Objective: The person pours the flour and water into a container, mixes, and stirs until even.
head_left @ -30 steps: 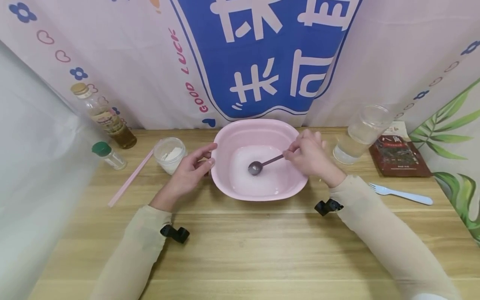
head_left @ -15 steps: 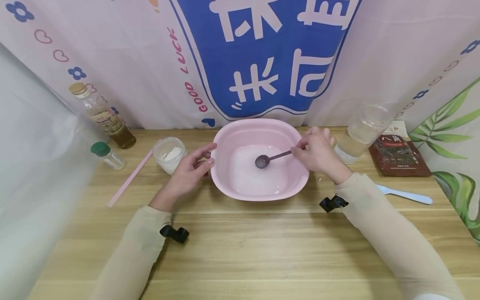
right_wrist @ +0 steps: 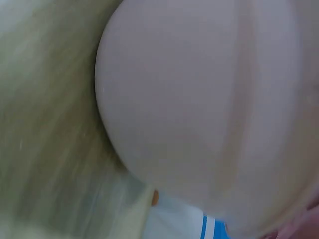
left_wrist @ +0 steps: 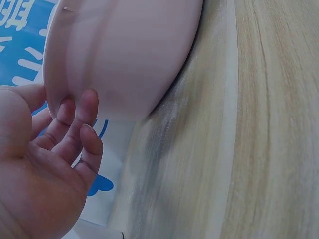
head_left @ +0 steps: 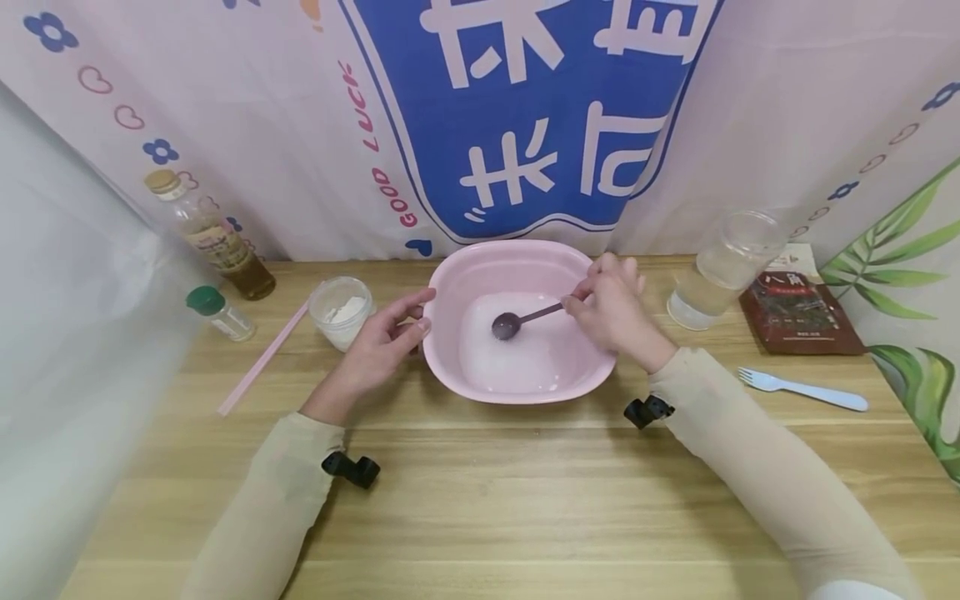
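Note:
A pink basin [head_left: 521,395] stands on the wooden table, with whitish, cloudy liquid [head_left: 495,367] in its bottom. At its left rim, my left hand [head_left: 382,346] pinches the edge, thumb on top. In the left wrist view, curled fingers [left_wrist: 88,107] touch the basin's outer wall. Over the right rim, my right hand [head_left: 615,307] grips the thin handle of a dark, round-bowled measuring spoon [head_left: 506,326]. The spoon's bowl lies in the liquid near the basin's middle. In the right wrist view the basin's wall [right_wrist: 174,99] hides nearly all of that hand.
To the left stand a jar of white powder [head_left: 341,308], a pink stick [head_left: 262,362], a green-capped shaker [head_left: 221,315] and an oil bottle [head_left: 225,250]. On the right are a clear container of water [head_left: 712,279], a dark red packet [head_left: 798,312] and a pale blue fork [head_left: 806,388].
The right hand has swept the spoon to the right in the liquid, then back to the left. The left hand and the basin have stayed put.

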A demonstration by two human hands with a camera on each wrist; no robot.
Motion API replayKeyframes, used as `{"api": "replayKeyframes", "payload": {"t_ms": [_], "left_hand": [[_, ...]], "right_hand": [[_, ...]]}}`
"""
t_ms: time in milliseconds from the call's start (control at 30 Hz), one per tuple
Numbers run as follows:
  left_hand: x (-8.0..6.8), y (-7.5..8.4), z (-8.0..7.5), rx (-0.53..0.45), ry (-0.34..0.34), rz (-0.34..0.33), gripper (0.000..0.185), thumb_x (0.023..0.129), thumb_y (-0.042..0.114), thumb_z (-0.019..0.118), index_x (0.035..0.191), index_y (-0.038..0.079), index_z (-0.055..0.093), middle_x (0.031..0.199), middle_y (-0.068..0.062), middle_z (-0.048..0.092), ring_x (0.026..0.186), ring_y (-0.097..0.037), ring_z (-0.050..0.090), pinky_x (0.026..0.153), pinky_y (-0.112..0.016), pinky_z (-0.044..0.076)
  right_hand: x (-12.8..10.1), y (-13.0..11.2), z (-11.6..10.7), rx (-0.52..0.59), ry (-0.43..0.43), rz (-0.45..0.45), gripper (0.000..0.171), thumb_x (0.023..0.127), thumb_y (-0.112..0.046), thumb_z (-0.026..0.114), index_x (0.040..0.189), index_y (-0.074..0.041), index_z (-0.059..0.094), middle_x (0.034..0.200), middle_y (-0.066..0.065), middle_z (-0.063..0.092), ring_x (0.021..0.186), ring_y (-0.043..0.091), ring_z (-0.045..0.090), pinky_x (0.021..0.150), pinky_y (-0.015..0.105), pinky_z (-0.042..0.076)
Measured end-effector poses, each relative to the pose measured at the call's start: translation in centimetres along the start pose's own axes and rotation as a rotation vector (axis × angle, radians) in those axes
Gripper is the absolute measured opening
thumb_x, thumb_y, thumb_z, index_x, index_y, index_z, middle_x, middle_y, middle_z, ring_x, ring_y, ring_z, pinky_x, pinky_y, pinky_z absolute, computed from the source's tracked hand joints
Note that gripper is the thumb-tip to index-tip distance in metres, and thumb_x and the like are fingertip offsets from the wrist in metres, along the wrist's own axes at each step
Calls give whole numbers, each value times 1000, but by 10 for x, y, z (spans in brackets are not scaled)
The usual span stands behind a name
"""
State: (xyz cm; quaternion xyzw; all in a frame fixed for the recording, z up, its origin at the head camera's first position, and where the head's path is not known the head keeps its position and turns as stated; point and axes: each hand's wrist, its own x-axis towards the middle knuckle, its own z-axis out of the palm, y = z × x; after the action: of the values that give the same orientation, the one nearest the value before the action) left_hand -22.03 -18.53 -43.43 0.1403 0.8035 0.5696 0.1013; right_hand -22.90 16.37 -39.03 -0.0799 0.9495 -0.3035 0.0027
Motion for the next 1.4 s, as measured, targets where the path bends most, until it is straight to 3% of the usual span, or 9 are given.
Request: {"api": "replayKeyframes", "payload": {"t_ms": [100,233,433,667,833,1100,1233,1400], "left_hand": [[0,0,0,3,5,1,50,113,14,55,162,6,47,130,-24,59,96,-11,70,87,-31,63],[-1,-1,-1,17,10,1,50,113,14,55,162,7,48,130,-23,60,96,-13,70,88,-33,64],[-2,-2,-2,26,17,-2,49,113,14,54,162,7,48,129,-22,59,95,-13,69,88,-35,65],[0,-2,1,12,10,6,49,113,13,54,161,6,48,128,-23,60,93,-11,69,85,-33,63],[1,-1,2,8,6,15,50,113,14,55,161,6,48,129,-24,60,93,-11,70,85,-32,63],[1,0,-1,23,9,11,50,113,14,55,162,6,48,128,-24,60,93,-11,69,85,-32,63],[0,0,-1,28,8,10,50,113,14,55,162,6,48,127,-24,61,92,-11,69,85,-32,63],[0,1,1,25,3,15,50,113,14,55,162,5,47,125,-24,61,93,-11,69,84,-31,63]], "right_hand": [[0,7,-8,-63,4,-32,22,100,-16,72,98,3,83,116,17,52,120,40,32,104,58,25],[-4,13,-21,-130,-60,-91,21,99,-14,72,90,0,83,113,18,55,114,40,33,98,58,25],[-6,7,-19,-93,-160,-119,20,99,-16,73,87,-3,82,111,14,53,114,37,33,101,58,24],[0,1,3,-29,-84,-14,24,103,-18,71,101,2,84,119,16,50,123,38,30,108,57,23],[2,4,-4,-91,-11,-32,24,102,-17,70,101,3,83,118,17,52,121,40,32,105,58,25],[-6,10,-26,-142,-103,-95,21,100,-15,70,90,-2,82,112,18,58,113,40,35,97,58,25],[-7,4,-20,-136,-147,-113,20,101,-18,70,94,-4,82,110,15,63,111,37,40,97,56,26],[-5,-6,-6,-146,-98,-153,20,103,-18,69,96,-3,80,92,10,75,103,35,56,98,53,32]]}}
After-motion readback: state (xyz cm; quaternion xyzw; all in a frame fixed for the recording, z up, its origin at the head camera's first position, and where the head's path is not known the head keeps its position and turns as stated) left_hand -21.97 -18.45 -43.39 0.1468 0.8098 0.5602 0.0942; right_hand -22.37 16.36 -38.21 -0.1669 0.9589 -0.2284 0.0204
